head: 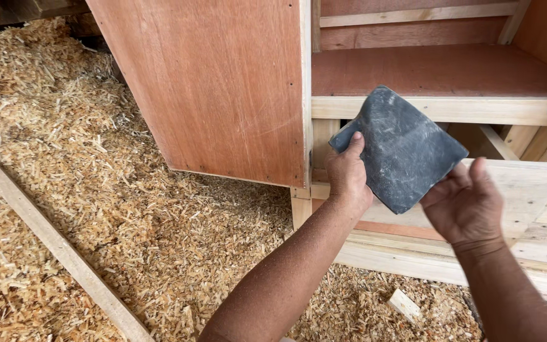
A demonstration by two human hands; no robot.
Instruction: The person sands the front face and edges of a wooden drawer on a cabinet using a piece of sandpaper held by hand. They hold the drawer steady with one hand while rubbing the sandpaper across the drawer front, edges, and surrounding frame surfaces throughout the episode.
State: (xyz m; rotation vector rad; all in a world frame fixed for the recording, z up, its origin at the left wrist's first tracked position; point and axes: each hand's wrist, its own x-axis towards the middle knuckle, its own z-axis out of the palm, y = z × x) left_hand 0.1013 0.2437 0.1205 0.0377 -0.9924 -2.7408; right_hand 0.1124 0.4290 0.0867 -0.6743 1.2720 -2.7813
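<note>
- Between both hands, up front of the cabinet opening: dark grey sheet (400,149), held in the air, tilted, touching nothing else.
- Left hand (348,174) clamped on lower left edge, thumb over the face, fingers behind.
- Right hand (465,204) pinching lower right edge, thumb on front; fingers partly hidden behind sheet.
- Looks thin and slightly curved at the top corner, so probably flexible, rubbery or abrasive-backed; light, easily carried by two edge pinches.
- Scuffed matte surface, likely grippy, not slippery; not fragile by the look of it.
- Best hold judged: opposite edges, as now, to keep from flopping.
- Behind: reddish plywood panel (223,88), pale timber rail (438,109), loose board (527,187) just past the right hand.
- Below: wood shavings (96,190), long timber strip (45,240), small offcut (404,305).
</note>
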